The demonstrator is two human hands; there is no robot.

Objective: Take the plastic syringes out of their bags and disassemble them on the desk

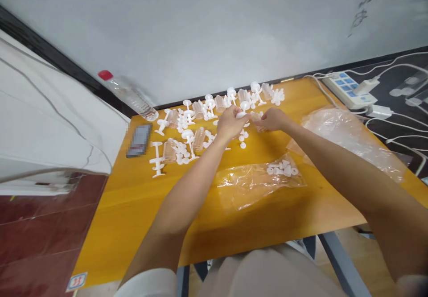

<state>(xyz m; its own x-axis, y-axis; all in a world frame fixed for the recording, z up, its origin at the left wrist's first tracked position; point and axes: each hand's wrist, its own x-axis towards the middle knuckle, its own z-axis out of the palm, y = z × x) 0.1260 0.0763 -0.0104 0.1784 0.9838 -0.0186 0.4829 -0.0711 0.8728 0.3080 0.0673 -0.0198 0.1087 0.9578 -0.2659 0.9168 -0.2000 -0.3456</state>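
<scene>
My left hand (230,124) pinches a white round-ended plastic piece (240,115) over the far side of the table. Close on its right, my right hand (274,119) has its fingers closed at a clear ribbed plastic cylinder (258,122). Around them, in rough rows, lie groups of white disc-ended plastic stands (188,138), more clear ribbed cylinders (170,150) and small white knobbed pieces (181,153). A few small white pieces (243,144) lie just below my left hand.
A clear bag (247,185) with white parts lies nearer me; a larger plastic bag (347,136) is on the right. A bottle with a red cap (129,96) and a phone (139,140) are at left. A power strip (349,89) with cables stands at right.
</scene>
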